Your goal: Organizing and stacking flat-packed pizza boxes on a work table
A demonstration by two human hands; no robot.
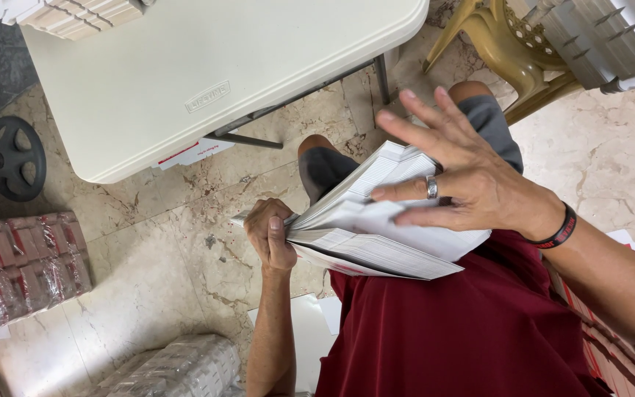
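Observation:
A thick stack of flat white printed sheets (376, 246) lies over my lap, fanned open along its upper edge. My left hand (270, 237) grips the stack's left end, thumb on top and fingers curled under. My right hand (464, 184) hovers over the top of the stack with fingers spread apart. Its ring finger, which wears a ring, and its lower fingers touch the top sheets. A dark wristband sits on that wrist. I wear a dark red shirt (464, 331) and grey shorts.
A white folding table (207, 66) stands ahead on the marble floor. A yellow plastic chair (505, 48) is at the upper right beside stacked white sheets (611, 37). Shrink-wrapped bundles (23, 265) lie at the left and bottom (178, 367). A black wheel (15, 156) is at the far left.

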